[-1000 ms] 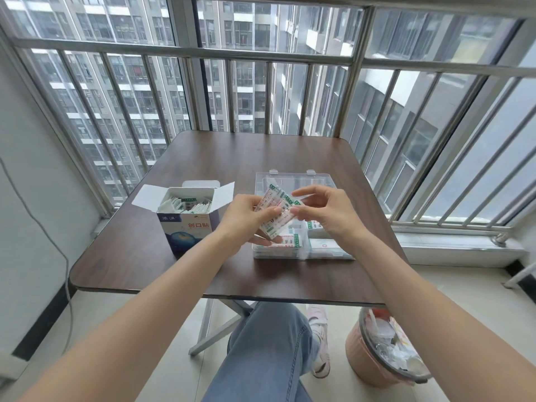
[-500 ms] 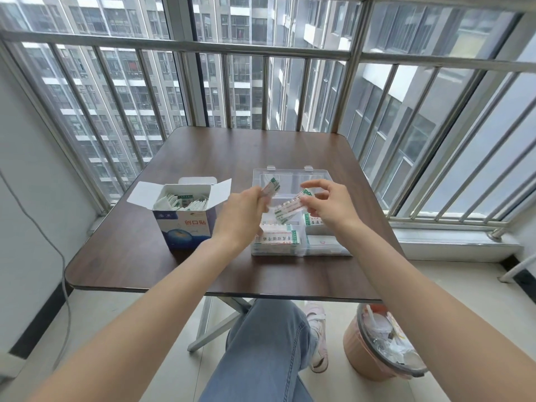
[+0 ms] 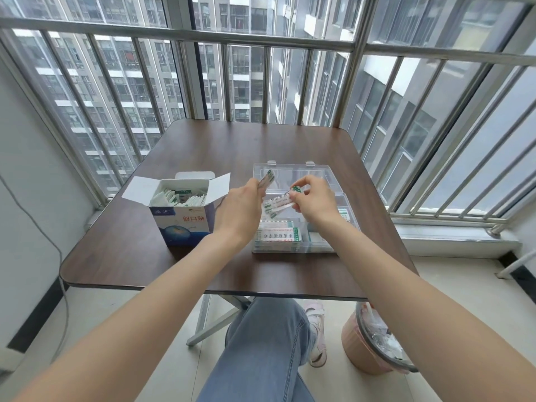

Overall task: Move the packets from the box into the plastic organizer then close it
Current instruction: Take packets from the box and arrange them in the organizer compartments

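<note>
Head view: I have both hands over the open plastic organizer, each holding bandage packets.

From the head camera, my left hand (image 3: 242, 211) pinches a few packets (image 3: 266, 179) that stick up past its fingertips, above the organizer's near-left part. My right hand (image 3: 313, 198) pinches another small bunch of packets (image 3: 278, 203) by one end, so that they lie slanted between the two hands, above the plastic organizer (image 3: 324, 245). More packets already lie flat in the organizer's front-left compartment (image 3: 278, 235), and its clear lid (image 3: 293, 172) lies folded back on the desk (image 3: 237, 146). The cardboard box (image 3: 182, 224) stands just left of my left hand, flaps open, with many packets on end inside it. A pink waste bin (image 3: 368, 346) sits on the floor under the desk's right corner.
</note>
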Demonstrator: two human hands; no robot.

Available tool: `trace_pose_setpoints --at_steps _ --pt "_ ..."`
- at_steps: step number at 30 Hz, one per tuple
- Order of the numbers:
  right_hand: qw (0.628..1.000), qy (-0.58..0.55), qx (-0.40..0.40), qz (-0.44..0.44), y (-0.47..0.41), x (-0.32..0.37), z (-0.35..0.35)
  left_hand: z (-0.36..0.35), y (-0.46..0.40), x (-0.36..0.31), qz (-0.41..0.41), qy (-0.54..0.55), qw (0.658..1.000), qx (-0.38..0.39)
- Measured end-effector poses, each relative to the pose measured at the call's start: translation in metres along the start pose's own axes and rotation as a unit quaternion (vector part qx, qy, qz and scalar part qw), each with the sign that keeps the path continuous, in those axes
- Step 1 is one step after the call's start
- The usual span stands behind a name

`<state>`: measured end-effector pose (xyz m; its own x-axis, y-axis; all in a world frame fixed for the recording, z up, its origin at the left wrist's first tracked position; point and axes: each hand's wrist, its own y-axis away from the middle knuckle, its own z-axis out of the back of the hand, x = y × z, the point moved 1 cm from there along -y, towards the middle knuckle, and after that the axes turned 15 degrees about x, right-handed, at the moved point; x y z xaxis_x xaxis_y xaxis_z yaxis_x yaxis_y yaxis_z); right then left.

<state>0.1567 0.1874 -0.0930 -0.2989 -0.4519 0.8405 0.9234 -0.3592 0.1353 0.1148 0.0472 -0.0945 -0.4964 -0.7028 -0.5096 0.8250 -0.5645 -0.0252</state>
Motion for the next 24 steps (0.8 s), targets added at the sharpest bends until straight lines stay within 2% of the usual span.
trace_pose_setpoints --at_steps 6,10,13,15,24 --pt "0.997 0.025 0.059 -0.034 0.002 0.0 -0.009 -0.005 -0.002 0.0 0.003 -0.004 1.0 0.009" --pt "0.983 0.166 0.071 -0.039 0.003 0.002 -0.013 -0.011 -0.005 0.006 0.008 -0.003 0.999 0.034" --pt "0.955 0.287 0.063 -0.034 0.005 0.006 -0.015 -0.014 -0.007 0.009 0.014 -0.006 0.998 0.055" --pt "0.942 0.328 0.059 -0.032 0.006 0.008 -0.016 -0.015 -0.007 0.01 0.017 -0.005 0.998 0.064" --pt "0.92 0.385 0.073 -0.008 0.002 0.014 -0.019 -0.012 -0.003 0.013 0.01 0.017 0.998 0.06"
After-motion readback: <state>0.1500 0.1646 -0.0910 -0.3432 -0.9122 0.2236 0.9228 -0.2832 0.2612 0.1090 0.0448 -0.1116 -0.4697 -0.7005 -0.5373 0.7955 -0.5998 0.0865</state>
